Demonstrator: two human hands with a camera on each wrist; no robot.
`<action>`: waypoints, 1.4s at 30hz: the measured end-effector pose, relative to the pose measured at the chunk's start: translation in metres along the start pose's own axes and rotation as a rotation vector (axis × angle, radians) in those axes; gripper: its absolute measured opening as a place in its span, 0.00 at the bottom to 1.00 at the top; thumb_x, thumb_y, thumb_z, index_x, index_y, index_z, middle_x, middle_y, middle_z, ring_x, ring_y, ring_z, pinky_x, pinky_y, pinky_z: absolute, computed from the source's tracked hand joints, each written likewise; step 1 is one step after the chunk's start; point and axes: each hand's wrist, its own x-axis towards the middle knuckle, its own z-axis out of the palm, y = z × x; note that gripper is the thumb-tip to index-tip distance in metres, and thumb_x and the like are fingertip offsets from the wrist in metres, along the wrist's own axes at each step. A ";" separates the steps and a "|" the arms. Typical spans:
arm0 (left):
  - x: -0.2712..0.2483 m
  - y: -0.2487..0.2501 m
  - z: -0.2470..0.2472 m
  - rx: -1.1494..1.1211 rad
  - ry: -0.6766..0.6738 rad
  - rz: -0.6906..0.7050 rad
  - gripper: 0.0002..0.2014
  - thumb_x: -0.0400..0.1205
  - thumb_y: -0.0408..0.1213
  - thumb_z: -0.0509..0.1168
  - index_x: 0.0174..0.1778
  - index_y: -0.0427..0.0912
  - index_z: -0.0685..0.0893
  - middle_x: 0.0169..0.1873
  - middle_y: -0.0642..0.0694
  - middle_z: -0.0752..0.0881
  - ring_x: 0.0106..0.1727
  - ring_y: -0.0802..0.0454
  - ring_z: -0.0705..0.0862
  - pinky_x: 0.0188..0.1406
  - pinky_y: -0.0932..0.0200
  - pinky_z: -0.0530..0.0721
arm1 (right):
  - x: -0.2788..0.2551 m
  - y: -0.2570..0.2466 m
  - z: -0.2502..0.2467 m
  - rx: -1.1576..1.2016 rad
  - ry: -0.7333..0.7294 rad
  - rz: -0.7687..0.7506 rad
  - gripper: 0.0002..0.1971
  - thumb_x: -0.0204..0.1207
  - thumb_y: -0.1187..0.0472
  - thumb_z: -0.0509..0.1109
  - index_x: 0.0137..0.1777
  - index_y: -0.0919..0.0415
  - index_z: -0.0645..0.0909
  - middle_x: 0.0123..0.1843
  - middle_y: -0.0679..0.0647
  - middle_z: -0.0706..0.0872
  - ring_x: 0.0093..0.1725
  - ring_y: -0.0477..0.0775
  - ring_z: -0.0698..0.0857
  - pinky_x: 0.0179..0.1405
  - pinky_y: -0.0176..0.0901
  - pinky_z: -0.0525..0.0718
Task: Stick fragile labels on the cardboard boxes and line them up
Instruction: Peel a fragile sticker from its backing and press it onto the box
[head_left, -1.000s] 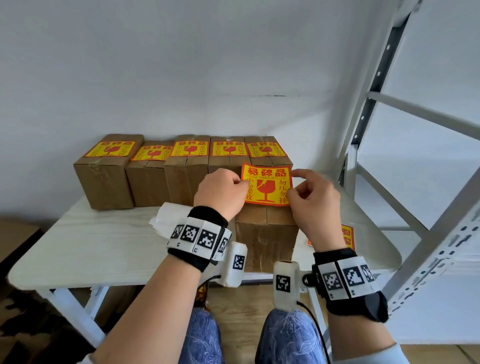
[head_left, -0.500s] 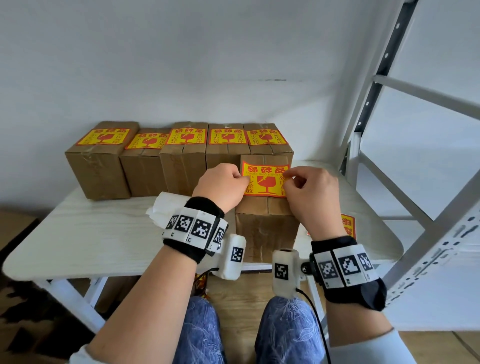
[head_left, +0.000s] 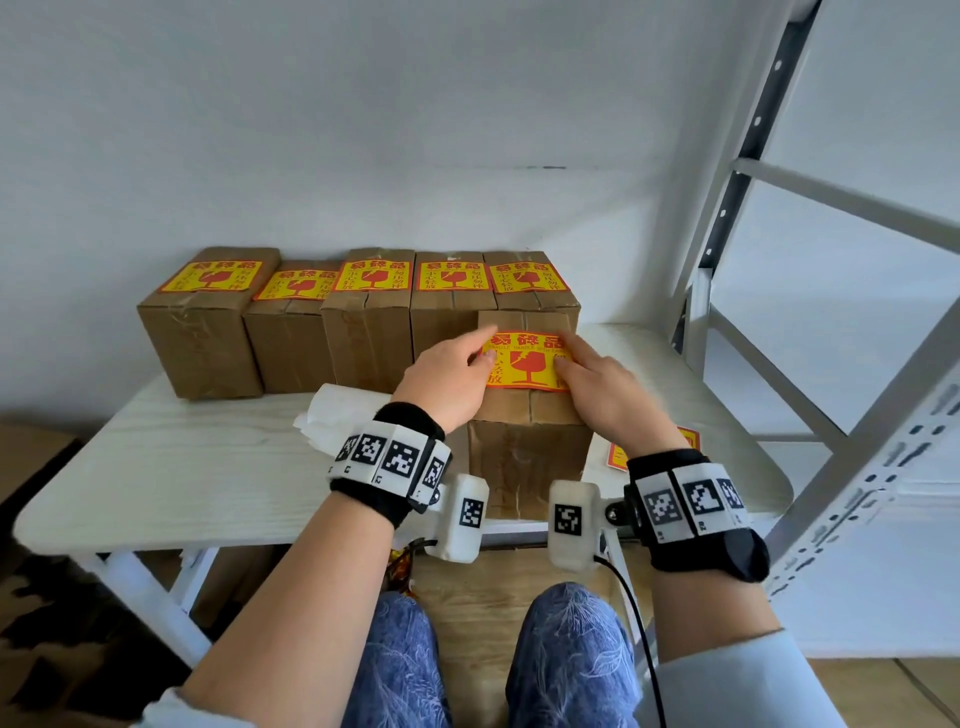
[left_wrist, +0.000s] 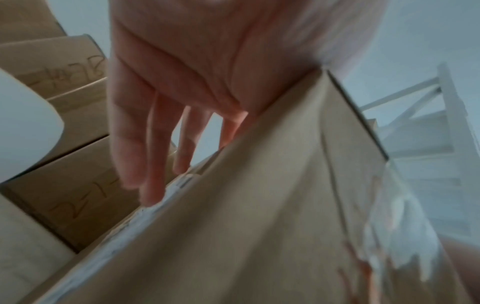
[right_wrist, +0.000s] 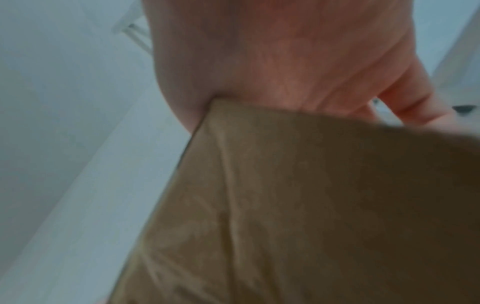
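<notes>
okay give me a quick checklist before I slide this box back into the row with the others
1. Red and yellow fragile label lies flat on top of the near brown cardboard box: ok.
2. Label edges fully stuck down: cannot tell, the fingers cover both sides.
3. Left hand and right hand press the label with straight fingers, nothing gripped: ok.
4. Five labelled cardboard boxes in the back row stand side by side at the wall: ok.
5. Free spot at the row's right end on the white table: ok.
6. Box in line with the row: not ok, it stands in front.
</notes>
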 end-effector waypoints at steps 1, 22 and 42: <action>-0.001 0.001 0.000 -0.026 -0.023 -0.001 0.22 0.91 0.48 0.50 0.82 0.61 0.66 0.80 0.50 0.73 0.68 0.45 0.83 0.66 0.46 0.82 | 0.003 0.002 0.001 0.060 -0.037 0.006 0.25 0.89 0.45 0.47 0.86 0.37 0.53 0.78 0.61 0.74 0.74 0.64 0.75 0.75 0.57 0.72; -0.028 0.081 -0.002 -0.649 -0.037 0.020 0.15 0.86 0.39 0.65 0.35 0.61 0.81 0.23 0.73 0.83 0.27 0.84 0.78 0.25 0.88 0.70 | -0.042 0.026 -0.053 0.733 0.405 0.024 0.11 0.79 0.56 0.69 0.36 0.45 0.88 0.40 0.44 0.90 0.49 0.50 0.87 0.52 0.47 0.82; 0.150 0.110 0.047 0.196 -0.075 0.074 0.42 0.76 0.67 0.63 0.84 0.51 0.64 0.83 0.40 0.65 0.85 0.40 0.60 0.84 0.39 0.59 | 0.154 0.058 -0.097 0.502 0.480 0.073 0.08 0.75 0.61 0.72 0.51 0.57 0.91 0.44 0.54 0.90 0.54 0.62 0.89 0.61 0.58 0.86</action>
